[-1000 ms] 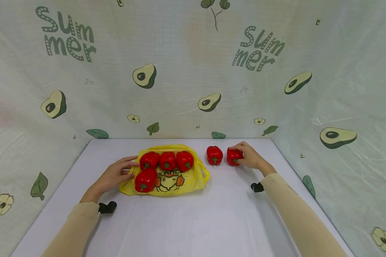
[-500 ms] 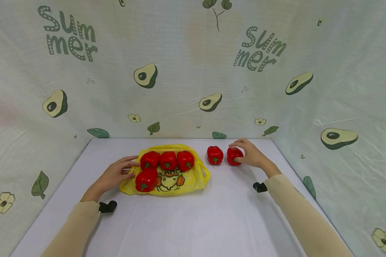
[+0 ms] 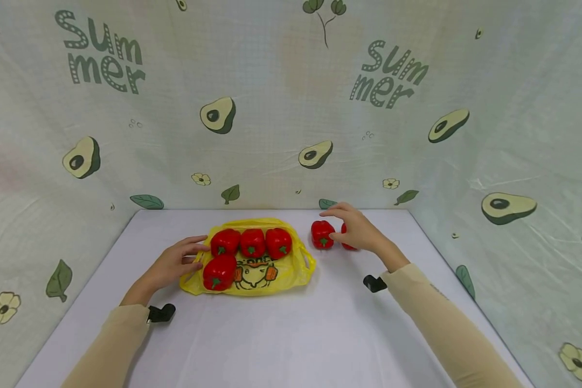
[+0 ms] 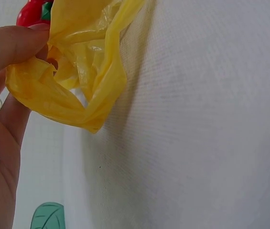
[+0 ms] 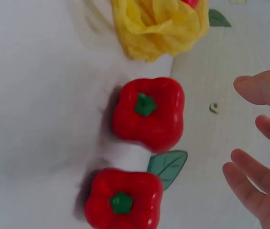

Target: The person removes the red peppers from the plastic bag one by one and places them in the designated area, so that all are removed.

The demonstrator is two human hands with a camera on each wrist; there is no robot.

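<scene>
Four red bell peppers, one of them [image 3: 220, 272] nearest me, lie on a yellow plastic bag [image 3: 291, 272] printed with a cartoon face. My left hand [image 3: 174, 264] is at the bag's left end. In the left wrist view its thumb and fingers pinch the bag's loop-like edge [image 4: 77, 112]. Two more bell peppers stand on the table right of the bag: a nearer one [image 5: 149, 114] and a farther one [image 5: 123, 200]. My right hand [image 3: 361, 231] hovers over this pair, fingers spread and holding nothing. It partly covers the farther pepper in the head view.
A white table [image 3: 271, 339] reaches back to a hanging cloth [image 3: 271, 161] printed with avocados and leaves. The cloth also runs along both sides. A black wrist camera [image 3: 162, 313] sits at the left wrist, another [image 3: 374, 283] at the right.
My right hand has let go of the far-right bell pepper, lifted and shifted left toward the other loose one. The left hand and the bag stay where they were.
</scene>
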